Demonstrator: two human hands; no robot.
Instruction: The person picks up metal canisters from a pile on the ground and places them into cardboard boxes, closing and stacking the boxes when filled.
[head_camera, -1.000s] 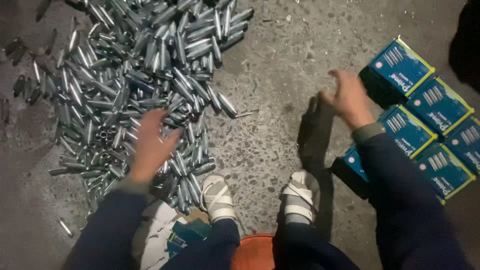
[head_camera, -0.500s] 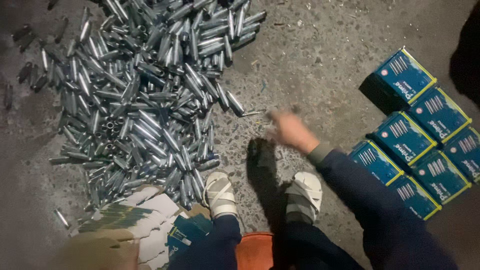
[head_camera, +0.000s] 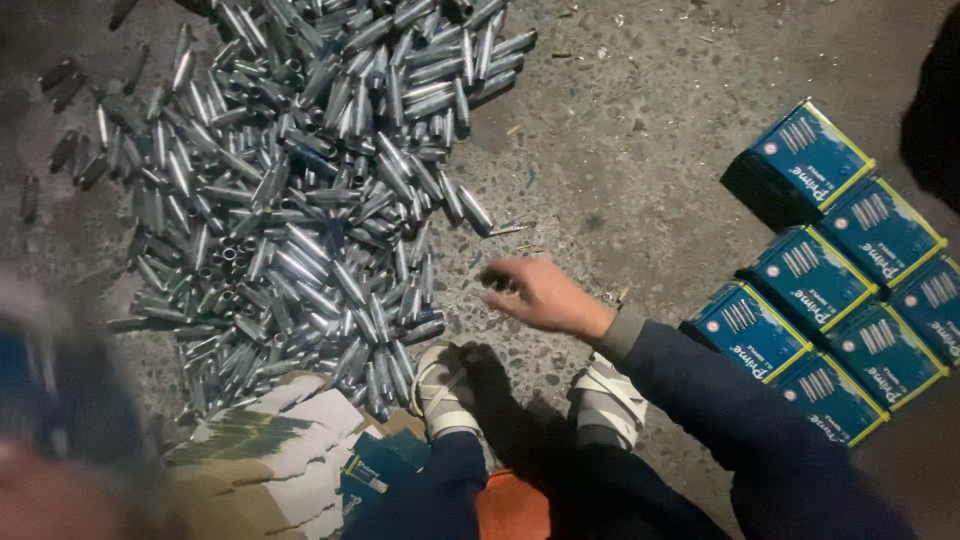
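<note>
Head view, right hand (head_camera: 545, 295): reaches leftward over bare floor, fingers loosely curled around something small and dark; whether it is a canister I cannot tell.
Head view, left hand: only a blur shows at the lower left corner; grip cannot be told.
Head view, pile of canisters (head_camera: 300, 190): lies left of the right hand, its nearest pieces just beside the fingertips; long axes point every way.
Head view, materials: canisters are small, smooth, silvery metal cylinders with narrowed necks.
Head view, floor (head_camera: 640, 130): rough, speckled concrete.
Head view, blue boxes (head_camera: 830, 270): glossy cardboard, yellow-edged, packed together at the right, behind the right arm.
Head view, flattened cardboard (head_camera: 270, 450): lies by the left sandalled foot (head_camera: 445, 390).
</note>
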